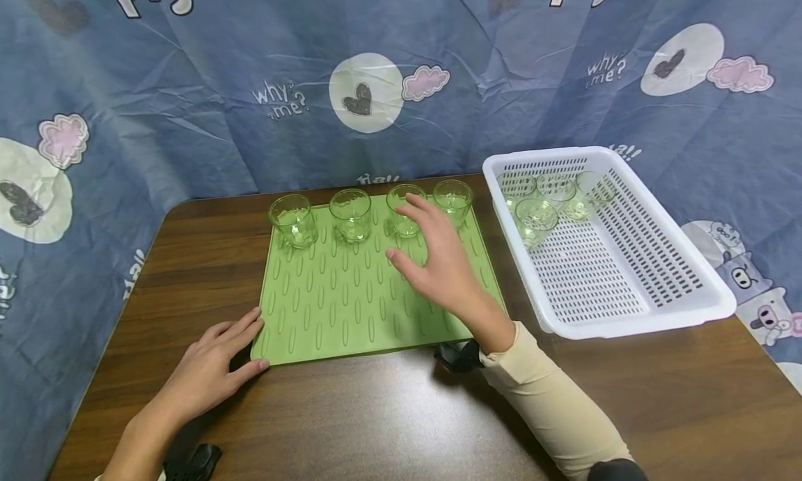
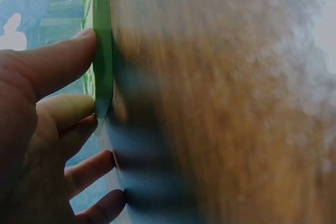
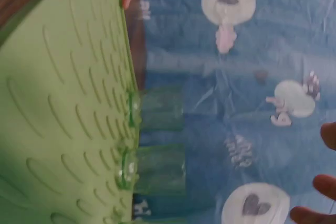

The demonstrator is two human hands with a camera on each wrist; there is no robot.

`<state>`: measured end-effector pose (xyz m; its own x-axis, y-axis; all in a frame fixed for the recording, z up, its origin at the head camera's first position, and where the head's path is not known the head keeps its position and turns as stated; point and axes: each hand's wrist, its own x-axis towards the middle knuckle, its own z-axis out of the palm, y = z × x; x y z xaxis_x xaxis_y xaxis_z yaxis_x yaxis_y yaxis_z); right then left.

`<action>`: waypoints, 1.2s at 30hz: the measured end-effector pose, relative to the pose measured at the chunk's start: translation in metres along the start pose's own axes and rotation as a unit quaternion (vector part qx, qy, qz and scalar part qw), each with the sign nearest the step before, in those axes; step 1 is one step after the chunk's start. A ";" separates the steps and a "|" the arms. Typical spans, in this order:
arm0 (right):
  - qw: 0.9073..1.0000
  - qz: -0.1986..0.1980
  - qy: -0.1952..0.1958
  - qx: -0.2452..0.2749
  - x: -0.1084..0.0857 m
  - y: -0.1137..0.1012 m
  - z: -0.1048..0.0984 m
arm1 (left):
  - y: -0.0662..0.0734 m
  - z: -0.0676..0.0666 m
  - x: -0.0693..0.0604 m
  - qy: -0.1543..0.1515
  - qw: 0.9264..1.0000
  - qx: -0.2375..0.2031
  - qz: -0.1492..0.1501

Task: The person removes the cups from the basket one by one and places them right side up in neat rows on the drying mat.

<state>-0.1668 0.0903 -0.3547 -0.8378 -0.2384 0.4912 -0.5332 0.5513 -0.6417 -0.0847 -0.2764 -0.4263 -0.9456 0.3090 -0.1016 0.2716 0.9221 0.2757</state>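
Observation:
A green ridged mat [image 1: 351, 296] lies on the table with several clear glasses in a row along its far edge. These include a far-left glass [image 1: 297, 223], a second glass [image 1: 352, 220] and a far-right glass [image 1: 456, 201]. My left hand [image 1: 207, 369] rests at the mat's near left corner, and its thumb [image 2: 73, 59] touches the green edge in the left wrist view. Over the right part of the mat hovers my right hand [image 1: 443, 269], fingers spread and holding nothing. Its fingers partly cover the third glass [image 1: 401, 223]; no contact can be made out.
Right of the mat stands a white perforated basket [image 1: 695, 307] with several similar glasses [image 1: 536, 220] grouped at its far left. A blue printed cloth [image 1: 438, 140] hangs behind the brown wooden table [image 1: 351, 411].

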 end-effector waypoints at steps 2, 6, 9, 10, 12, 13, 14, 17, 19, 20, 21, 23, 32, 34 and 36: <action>1.000 -0.018 -0.009 -0.012 -0.004 -0.005 -0.001 | 0.000 -0.001 0.001 -0.003 1.000 0.000 -0.001; 0.999 -0.028 -0.022 -0.032 -0.008 -0.009 -0.008 | 0.000 -0.001 0.002 -0.003 1.000 0.003 0.002; 0.998 -0.028 -0.037 -0.045 -0.011 -0.010 -0.018 | 0.000 0.000 0.003 -0.003 1.000 0.005 0.005; 0.997 -0.030 -0.042 -0.051 -0.012 -0.011 -0.023 | 0.000 0.000 0.003 -0.004 1.000 0.005 0.006; 0.996 -0.038 -0.053 -0.062 -0.012 -0.013 -0.034 | 0.000 0.000 0.004 -0.006 1.000 0.006 0.006; 0.995 -0.043 -0.058 -0.070 -0.012 -0.014 -0.041 | 0.000 0.000 0.004 -0.007 1.000 0.006 0.006; 0.994 -0.051 -0.061 -0.079 -0.010 -0.016 -0.048 | 0.000 0.000 0.004 -0.007 1.000 0.006 0.006; 0.991 -0.066 -0.071 -0.098 -0.006 -0.019 -0.070 | -0.001 -0.001 0.002 -0.004 1.000 0.008 0.007; 0.988 -0.068 -0.074 -0.113 -0.003 -0.019 -0.084 | -0.001 -0.002 0.002 -0.002 1.000 0.009 0.008; 0.988 -0.067 -0.076 -0.120 -0.003 -0.019 -0.091 | -0.001 -0.002 0.002 -0.002 1.000 0.009 0.009; 0.987 -0.063 -0.078 -0.128 -0.002 -0.018 -0.096 | -0.001 -0.002 0.002 -0.003 1.000 0.009 0.010; 0.985 -0.060 -0.080 -0.141 -0.002 -0.015 -0.104 | -0.001 -0.002 0.002 -0.005 1.000 0.009 0.010; 0.983 -0.067 -0.072 -0.157 -0.005 -0.003 -0.118 | -0.001 0.000 0.001 0.002 1.000 0.009 0.008; 0.983 -0.065 -0.067 -0.158 -0.004 0.003 -0.123 | -0.001 0.000 0.001 0.003 1.000 0.010 0.009; 0.984 -0.060 -0.064 -0.157 -0.003 0.011 -0.128 | -0.001 -0.001 0.002 0.004 1.000 0.011 0.010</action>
<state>-0.1551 0.1997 -0.2878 -0.7901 -0.4035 0.4614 -0.5826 0.7283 -0.3608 -0.0868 -0.2775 -0.4260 -0.9414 0.3254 -0.0889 0.2940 0.9207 0.2568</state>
